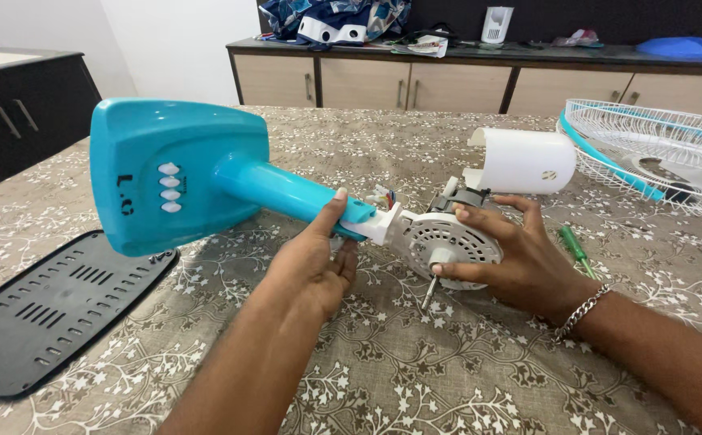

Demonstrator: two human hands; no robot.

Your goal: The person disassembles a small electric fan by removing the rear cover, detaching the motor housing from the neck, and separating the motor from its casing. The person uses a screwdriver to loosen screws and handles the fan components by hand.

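Head view looks down on a table [463,379] under a floral cloth, where a table fan lies in pieces. Largest is the turquoise fan base [169,177], tipped on its side toward the left edge, its neck running to the white motor housing [447,242] near the middle; the bare shaft sticks out, so blade and guards are already off, and wires show loose at the joint. A black bottom plate [53,310] lies flat by the near left corner. The white wire grille [657,149] rests at the right edge, holding nothing I can make out. A white motor cover [524,161] lies behind, empty. Left hand [314,266] grips the neck; right hand [512,258] clasps the motor. A green screwdriver [576,250] lies beside it.
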